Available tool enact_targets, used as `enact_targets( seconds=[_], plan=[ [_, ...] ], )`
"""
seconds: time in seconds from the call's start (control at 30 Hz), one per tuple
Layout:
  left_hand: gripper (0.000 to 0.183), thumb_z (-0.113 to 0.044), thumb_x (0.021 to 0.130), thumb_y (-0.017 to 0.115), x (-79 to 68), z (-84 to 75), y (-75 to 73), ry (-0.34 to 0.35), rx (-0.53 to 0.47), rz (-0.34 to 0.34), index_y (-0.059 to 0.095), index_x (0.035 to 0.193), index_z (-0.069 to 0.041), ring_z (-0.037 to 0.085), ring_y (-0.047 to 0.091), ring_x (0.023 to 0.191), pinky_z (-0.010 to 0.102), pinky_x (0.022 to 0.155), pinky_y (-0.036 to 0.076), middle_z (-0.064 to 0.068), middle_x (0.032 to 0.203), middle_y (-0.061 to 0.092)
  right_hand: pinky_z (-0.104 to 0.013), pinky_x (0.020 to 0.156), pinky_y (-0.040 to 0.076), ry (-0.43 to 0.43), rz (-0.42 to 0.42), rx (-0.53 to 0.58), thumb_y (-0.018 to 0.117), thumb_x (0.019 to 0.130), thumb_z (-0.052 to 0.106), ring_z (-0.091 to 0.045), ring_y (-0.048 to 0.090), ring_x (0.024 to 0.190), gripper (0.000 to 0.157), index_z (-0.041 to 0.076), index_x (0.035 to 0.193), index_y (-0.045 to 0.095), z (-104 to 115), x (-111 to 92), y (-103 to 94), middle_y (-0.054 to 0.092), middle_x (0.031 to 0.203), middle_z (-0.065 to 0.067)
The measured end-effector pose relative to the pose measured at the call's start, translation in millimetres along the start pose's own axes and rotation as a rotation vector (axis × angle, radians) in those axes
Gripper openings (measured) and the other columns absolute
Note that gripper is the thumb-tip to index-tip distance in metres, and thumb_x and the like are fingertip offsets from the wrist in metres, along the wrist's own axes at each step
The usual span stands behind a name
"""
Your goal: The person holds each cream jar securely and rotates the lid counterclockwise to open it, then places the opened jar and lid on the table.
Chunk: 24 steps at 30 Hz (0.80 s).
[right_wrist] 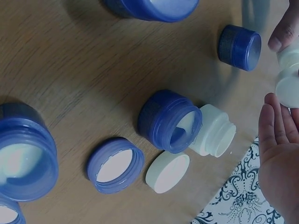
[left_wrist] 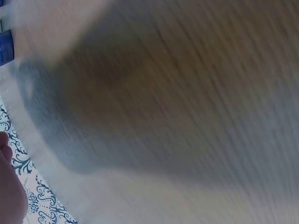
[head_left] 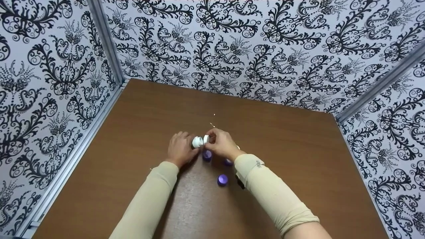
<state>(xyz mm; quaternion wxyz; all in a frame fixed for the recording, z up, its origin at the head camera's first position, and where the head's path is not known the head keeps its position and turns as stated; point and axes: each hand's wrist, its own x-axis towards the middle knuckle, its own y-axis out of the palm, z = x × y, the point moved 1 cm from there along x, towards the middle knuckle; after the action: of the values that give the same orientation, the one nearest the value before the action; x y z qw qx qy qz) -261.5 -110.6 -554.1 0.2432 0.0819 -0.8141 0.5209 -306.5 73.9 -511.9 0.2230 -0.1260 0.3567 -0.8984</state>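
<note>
My left hand grips a small white jar whose mouth faces right. Just right of that mouth, my right hand pinches a white lid between thumb and fingers. Jar and lid are very near each other; whether they touch I cannot tell. In the right wrist view, the white lid is beside the right hand's fingertips, and the left thumb shows above. Only part of the left hand enters the left wrist view, where its grip is hidden.
Purple-blue jars stand nearby, including a small one, an uncapped one and a larger uncapped one. An uncapped white jar, a purple lid and a white lid lie close together. Patterned walls bound the brown table.
</note>
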Motion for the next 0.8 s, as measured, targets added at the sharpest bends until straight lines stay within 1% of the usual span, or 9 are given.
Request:
enact_targets(
  seconds=[0.1,0.23,0.4,0.63,0.8],
  plan=[
    [0.037,-0.034,0.071,0.084,-0.8,1.7,0.5,-0.004,-0.003,-0.002,0.073,0.096,-0.009,0.029,0.058,0.086,0.046,0.077,0.046,0.006,0.089,0.064,-0.030,0.077,0.054,0.002,0.000,-0.024,0.075,0.079,0.009,-0.023,0.069,0.091,0.035,0.002,0.111,0.063,-1.4,1.5,1.2,0.067,0.100,-0.010],
    [0.039,-0.035,0.072,0.084,-2.4,3.8,0.2,-0.008,-0.002,0.002,0.073,0.097,-0.008,0.029,0.059,0.087,0.046,0.078,0.046,0.007,0.091,0.065,-0.028,0.077,0.054,0.007,0.002,-0.047,0.075,0.079,0.012,-0.018,0.069,0.089,0.034,0.003,0.110,0.064,-2.5,3.1,3.3,0.068,0.098,-0.007],
    [0.039,-0.036,0.072,0.084,-3.7,6.4,0.2,-0.006,0.007,-0.006,0.073,0.098,-0.008,0.029,0.059,0.087,0.045,0.078,0.046,0.007,0.092,0.066,-0.030,0.079,0.053,0.008,-0.003,-0.076,0.074,0.079,0.013,-0.020,0.069,0.090,0.033,0.003,0.109,0.064,-3.7,5.3,6.2,0.070,0.096,-0.006],
    [0.042,-0.034,0.072,0.084,-6.5,9.1,1.9,0.013,0.019,-0.030,0.074,0.102,-0.007,0.029,0.061,0.092,0.044,0.078,0.047,0.008,0.095,0.068,-0.030,0.080,0.051,0.035,-0.012,-0.195,0.077,0.079,0.022,-0.014,0.066,0.088,0.034,0.008,0.108,0.067,-6.2,8.0,10.4,0.070,0.094,0.001],
    [0.041,-0.036,0.071,0.084,-7.4,11.0,3.8,0.011,0.029,-0.027,0.074,0.099,-0.007,0.028,0.061,0.090,0.044,0.078,0.047,0.007,0.093,0.067,-0.031,0.079,0.052,0.020,-0.007,-0.196,0.077,0.078,0.019,-0.018,0.067,0.088,0.031,0.006,0.104,0.067,-7.1,10.6,14.1,0.070,0.093,-0.003]
  ],
)
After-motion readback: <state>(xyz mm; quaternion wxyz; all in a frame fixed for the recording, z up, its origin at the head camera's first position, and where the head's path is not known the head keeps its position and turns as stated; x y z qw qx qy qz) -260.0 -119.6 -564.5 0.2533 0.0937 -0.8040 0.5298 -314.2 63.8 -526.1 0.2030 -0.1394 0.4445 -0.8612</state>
